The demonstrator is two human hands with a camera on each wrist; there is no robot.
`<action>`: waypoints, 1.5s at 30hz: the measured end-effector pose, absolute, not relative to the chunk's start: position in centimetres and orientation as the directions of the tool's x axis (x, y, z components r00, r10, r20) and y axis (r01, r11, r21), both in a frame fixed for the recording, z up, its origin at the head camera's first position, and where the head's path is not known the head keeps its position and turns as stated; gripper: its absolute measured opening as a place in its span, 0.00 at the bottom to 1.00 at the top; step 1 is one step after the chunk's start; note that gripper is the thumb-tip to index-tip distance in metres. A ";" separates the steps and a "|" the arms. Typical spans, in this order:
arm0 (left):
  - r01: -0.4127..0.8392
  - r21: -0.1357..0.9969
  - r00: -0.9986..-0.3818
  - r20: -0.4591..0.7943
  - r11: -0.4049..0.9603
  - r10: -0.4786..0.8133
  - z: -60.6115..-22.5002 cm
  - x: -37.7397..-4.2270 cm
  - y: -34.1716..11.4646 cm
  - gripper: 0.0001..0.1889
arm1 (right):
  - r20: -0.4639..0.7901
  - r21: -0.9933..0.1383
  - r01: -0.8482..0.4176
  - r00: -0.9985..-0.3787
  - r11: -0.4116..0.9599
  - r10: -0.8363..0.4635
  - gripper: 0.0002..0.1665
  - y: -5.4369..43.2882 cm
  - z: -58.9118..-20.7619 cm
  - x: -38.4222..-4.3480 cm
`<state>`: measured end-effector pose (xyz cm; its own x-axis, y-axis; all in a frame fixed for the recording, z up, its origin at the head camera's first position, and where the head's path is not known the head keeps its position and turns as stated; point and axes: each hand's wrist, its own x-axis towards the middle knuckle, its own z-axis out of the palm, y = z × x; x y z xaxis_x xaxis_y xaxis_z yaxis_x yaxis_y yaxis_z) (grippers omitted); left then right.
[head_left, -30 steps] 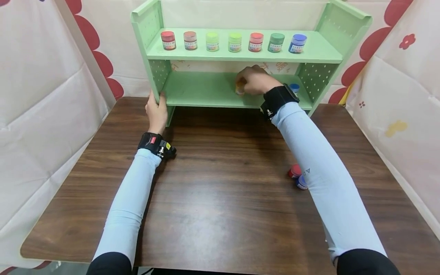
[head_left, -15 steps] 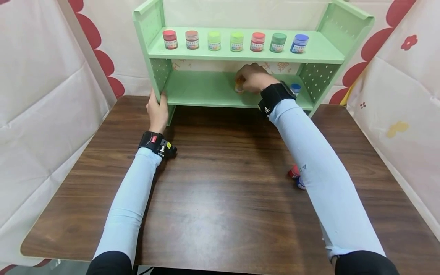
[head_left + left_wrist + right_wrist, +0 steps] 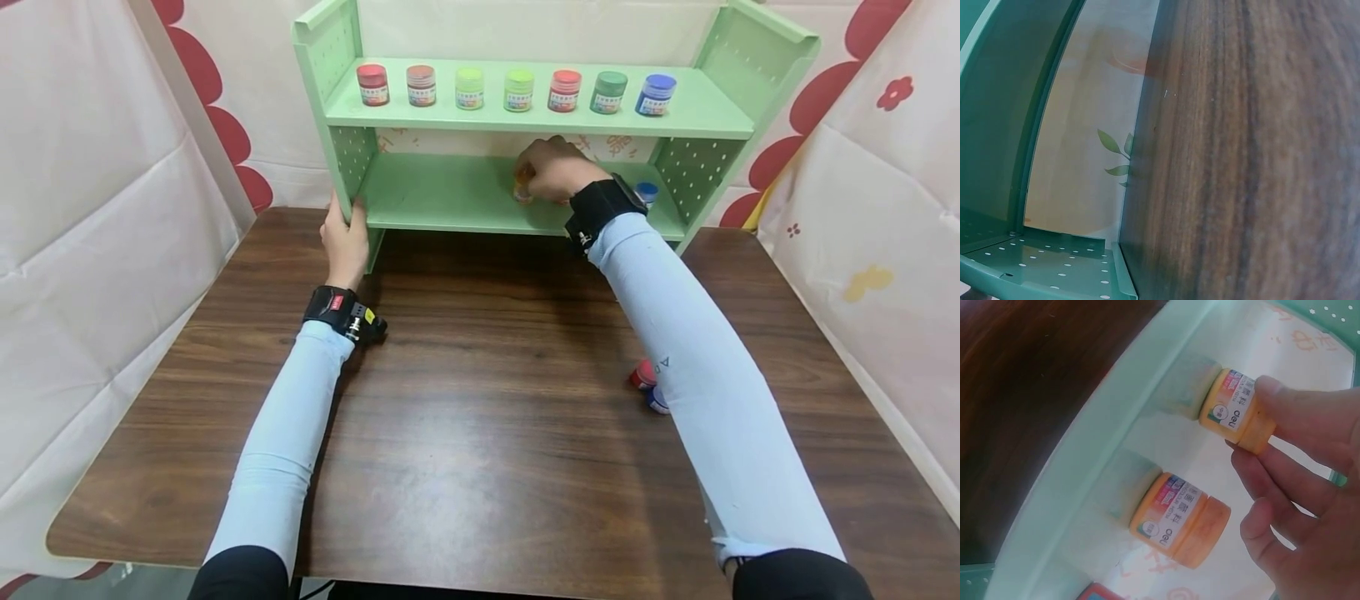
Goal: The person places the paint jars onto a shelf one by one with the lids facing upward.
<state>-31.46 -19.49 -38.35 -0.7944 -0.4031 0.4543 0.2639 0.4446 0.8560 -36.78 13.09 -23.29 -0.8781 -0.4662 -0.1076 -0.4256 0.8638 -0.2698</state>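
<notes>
My right hand (image 3: 558, 171) reaches onto the lower shelf of a light green rack (image 3: 435, 192). Thumb and fingers pinch the lid of a yellow paint jar (image 3: 1229, 406), which stands upright on the shelf board. Beside it, an orange paint jar (image 3: 1175, 515) stands apart, and part of a red jar (image 3: 1099, 592) shows at the right wrist view's lower edge. My left hand (image 3: 345, 246) holds the rack's left side panel near its bottom; some of its fingers are hidden. The left wrist view shows the perforated green panel (image 3: 1054, 265) but not the hand.
Several paint jars stand in a row on the upper shelf, from a red one (image 3: 372, 85) to a blue one (image 3: 656, 95). Another blue jar (image 3: 647, 193) is at the lower shelf's right. A red jar (image 3: 642, 374) and a blue jar (image 3: 657, 400) lie on the wooden table (image 3: 465, 400) by the right forearm.
The head view has shifted slightly. My right hand stays at the yellow jar, and the left hand keeps its hold on the side panel.
</notes>
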 end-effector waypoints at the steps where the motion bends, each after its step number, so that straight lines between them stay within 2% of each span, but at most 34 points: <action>1: 0.263 0.856 -0.794 0.453 0.444 -0.404 -38.3 -31.4 -19.5 0.22 | -0.109 -0.273 -0.422 -0.879 0.864 -0.464 0.27 13.2 -23.3 -36.8; 5: 0.250 0.860 -0.793 0.446 0.444 -0.416 -38.3 -31.4 -19.5 0.22 | -0.118 -0.277 -0.406 -0.885 0.871 -0.450 0.39 13.5 -23.2 -37.0; 8: 0.245 0.860 -0.794 0.443 0.447 -0.416 -38.3 -31.5 -19.5 0.23 | -0.110 -0.274 -0.401 -0.890 0.874 -0.443 0.41 13.9 -23.1 -36.8; 17: 0.262 0.862 -0.792 0.449 0.434 -0.414 -38.4 -31.6 -19.4 0.23 | 0.108 -0.236 -0.529 -0.848 0.815 -0.519 0.28 16.4 -23.6 -34.9; 29: 0.270 0.861 -0.793 0.453 0.430 -0.408 -38.4 -31.5 -19.3 0.23 | 0.351 -0.191 -0.622 -0.766 0.759 -0.539 0.18 21.1 -25.9 -28.5; 33: 0.277 0.859 -0.792 0.458 0.431 -0.404 -38.5 -31.4 -19.3 0.23 | 0.350 -0.197 -0.631 -0.760 0.750 -0.547 0.17 22.6 -27.5 -26.5; 37: 0.286 0.856 -0.790 0.465 0.431 -0.400 -38.6 -31.4 -19.3 0.22 | 0.317 -0.228 -0.611 -0.783 0.758 -0.536 0.14 24.1 -29.1 -25.1; 45: 0.292 0.861 -0.787 0.463 0.416 -0.407 -38.4 -31.2 -19.2 0.22 | 0.243 -0.278 -0.589 -0.808 0.759 -0.537 0.11 26.2 -31.2 -24.3</action>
